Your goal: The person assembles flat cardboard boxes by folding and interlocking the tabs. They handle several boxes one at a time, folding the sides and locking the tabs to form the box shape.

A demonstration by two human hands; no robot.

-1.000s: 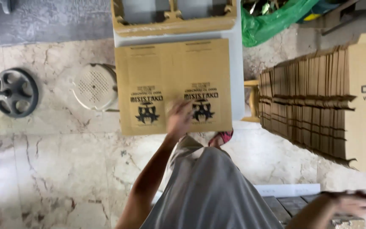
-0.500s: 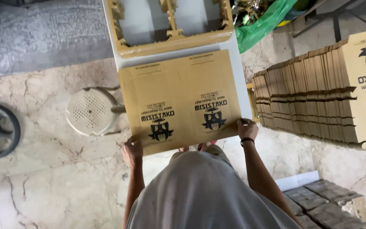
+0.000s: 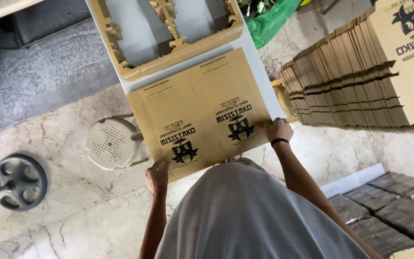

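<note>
White table [image 3: 264, 76] bears the flat carton [image 3: 200, 112], both hands' grip now pinching its near corners.

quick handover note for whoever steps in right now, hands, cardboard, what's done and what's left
Left hand: grips the near left corner of the flat printed cardboard sheet.
Right hand: grips its near right corner.
The sheet lies flat on the white table, near edge overhanging toward the person, below the die-cut cardboard frames.
Done: sheet laid out, unfolded.
Left: sheet not yet folded; the large stack of flat sheets waits to the right.
</note>
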